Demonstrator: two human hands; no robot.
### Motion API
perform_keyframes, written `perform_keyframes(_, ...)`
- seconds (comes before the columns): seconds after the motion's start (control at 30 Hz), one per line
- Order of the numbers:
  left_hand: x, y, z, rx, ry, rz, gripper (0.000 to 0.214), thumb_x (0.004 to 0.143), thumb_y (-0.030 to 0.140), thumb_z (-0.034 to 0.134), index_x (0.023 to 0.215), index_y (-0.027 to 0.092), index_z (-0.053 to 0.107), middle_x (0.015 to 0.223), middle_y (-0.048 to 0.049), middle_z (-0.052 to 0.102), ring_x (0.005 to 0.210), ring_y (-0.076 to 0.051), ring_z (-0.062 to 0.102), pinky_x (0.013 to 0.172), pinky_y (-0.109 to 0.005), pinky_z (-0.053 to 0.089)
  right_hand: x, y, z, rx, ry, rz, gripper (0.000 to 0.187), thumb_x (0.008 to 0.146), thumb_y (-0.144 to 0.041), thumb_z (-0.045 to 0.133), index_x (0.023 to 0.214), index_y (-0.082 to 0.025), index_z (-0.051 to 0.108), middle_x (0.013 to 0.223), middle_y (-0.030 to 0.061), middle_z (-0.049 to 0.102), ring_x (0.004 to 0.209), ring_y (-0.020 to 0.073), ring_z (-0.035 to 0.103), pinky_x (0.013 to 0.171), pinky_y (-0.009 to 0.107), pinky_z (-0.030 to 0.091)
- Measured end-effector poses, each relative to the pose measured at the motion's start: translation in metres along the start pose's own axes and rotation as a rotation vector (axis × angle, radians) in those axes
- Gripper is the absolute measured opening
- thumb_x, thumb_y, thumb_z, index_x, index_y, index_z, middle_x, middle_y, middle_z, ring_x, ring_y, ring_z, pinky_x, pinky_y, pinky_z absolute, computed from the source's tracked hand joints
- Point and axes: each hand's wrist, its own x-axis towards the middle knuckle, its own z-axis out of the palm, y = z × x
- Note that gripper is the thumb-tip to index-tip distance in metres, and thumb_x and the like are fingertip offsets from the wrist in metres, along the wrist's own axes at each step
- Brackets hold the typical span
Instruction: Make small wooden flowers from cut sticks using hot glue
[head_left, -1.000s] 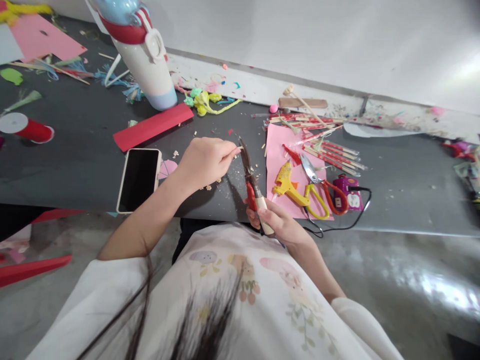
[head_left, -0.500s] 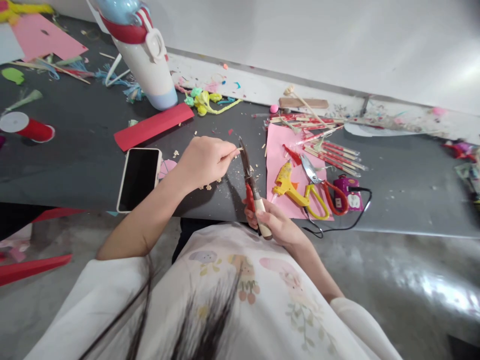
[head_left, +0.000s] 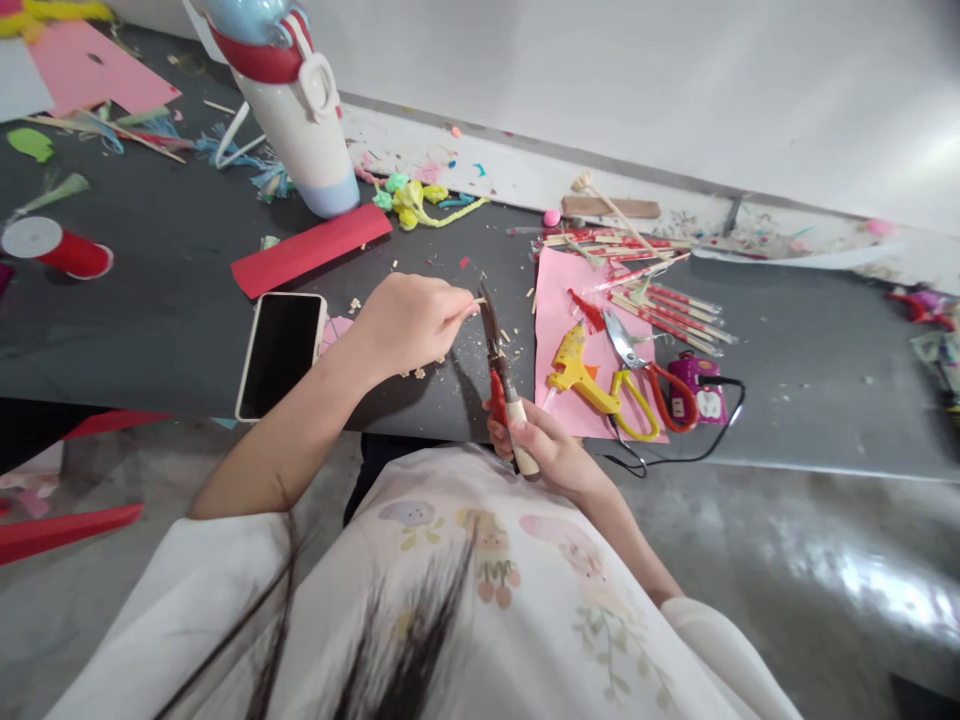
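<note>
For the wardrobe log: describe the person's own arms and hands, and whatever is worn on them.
Both forearms are bare. The left hand and right hand wear no gloves, and no ring, watch or bracelet shows. Loose white sleeves end near the elbows; they belong to a white top printed with small pastel figures, fruit and leaves. Dark hair strands hang over it.

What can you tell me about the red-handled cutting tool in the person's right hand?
The shears have dark blades that look like metal, closed or nearly so, and two handles, one red and one cream. They point away from the person, over the near edge of the table. The right hand grips the handles. The left hand holds a thin stick whose tip meets the blades near their end. Pale chips lie beneath.
</note>
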Motion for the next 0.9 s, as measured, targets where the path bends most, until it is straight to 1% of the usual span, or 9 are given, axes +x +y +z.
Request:
perform_keyframes(0.1,0.0011,0.0002,0.0001,-0.021,0.005,-0.022,0.033,0.092,0.03,0.047,0.065,0.018,0.062,0.06,-0.0026,0.061,0.058,-0.015,0.054,0.057,-0.029,0.028,-0.0008,-0.0018,-0.0017,-0.021,0.02,0.015,0.053,0.079,-0.063,0.064,0.108,-0.02,0.054,0.077,-0.0015,0.05,0.064,0.0117,0.043,0.057,0.028,0.032)
perform_keyframes(0.2,0.0025,0.0008,0.0005,-0.062,0.003,-0.051,0.034,0.091,0.03,0.048,0.063,0.018,0.062,0.058,-0.002,0.059,0.057,-0.014,0.05,0.057,-0.029,0.026,-0.0008,-0.0042,-0.0021,0.019,0.002,0.024,0.053,0.077,-0.063,0.066,0.105,-0.019,0.054,0.076,-0.002,0.049,0.062,0.0109,0.042,0.056,0.027,0.029)
perform_keyframes(0.33,0.0042,0.0018,0.0017,-0.172,0.01,-0.142,0.035,0.09,0.032,0.051,0.061,0.017,0.063,0.052,0.0003,0.054,0.052,-0.011,0.044,0.057,-0.028,0.025,0.0,-0.0049,-0.0029,0.071,-0.023,0.031,0.051,0.076,-0.062,0.067,0.102,-0.019,0.054,0.078,-0.0016,0.048,0.063,0.0108,0.042,0.055,0.027,0.03)
perform_keyframes(0.47,0.0055,0.002,0.0019,-0.295,-0.001,-0.216,0.034,0.088,0.032,0.053,0.061,0.016,0.066,0.049,0.0024,0.052,0.05,-0.009,0.043,0.056,-0.027,0.027,0.0006,-0.0033,-0.0058,0.075,-0.026,0.037,0.055,0.075,-0.061,0.069,0.108,-0.019,0.053,0.078,-0.002,0.048,0.064,0.011,0.042,0.056,0.027,0.028)
perform_keyframes(0.63,0.0072,0.0009,0.0003,-0.36,0.006,-0.238,0.028,0.086,0.032,0.055,0.069,0.016,0.071,0.049,0.0033,0.053,0.049,-0.009,0.044,0.056,-0.027,0.028,-0.0004,-0.0042,-0.0067,0.024,-0.011,0.044,0.056,0.075,-0.062,0.069,0.109,-0.02,0.054,0.077,-0.0017,0.049,0.064,0.0115,0.042,0.056,0.028,0.029)
perform_keyframes(0.77,0.0078,0.0002,0.0001,-0.364,0.007,-0.24,0.027,0.085,0.031,0.056,0.068,0.016,0.071,0.047,0.0039,0.052,0.048,-0.008,0.042,0.055,-0.027,0.028,-0.0025,-0.0041,-0.0056,-0.007,0.034,0.029,0.054,0.077,-0.062,0.068,0.108,-0.02,0.055,0.079,-0.0013,0.049,0.065,0.0113,0.043,0.057,0.028,0.031)
perform_keyframes(0.9,0.0074,0.0013,-0.0001,-0.373,0.009,-0.241,0.027,0.085,0.03,0.056,0.067,0.017,0.07,0.047,0.0034,0.053,0.048,-0.009,0.044,0.055,-0.027,0.029,-0.0029,-0.0025,-0.0056,-0.014,0.043,0.034,0.053,0.077,-0.062,0.067,0.106,-0.02,0.055,0.077,-0.0016,0.05,0.064,0.0111,0.043,0.057,0.028,0.031)
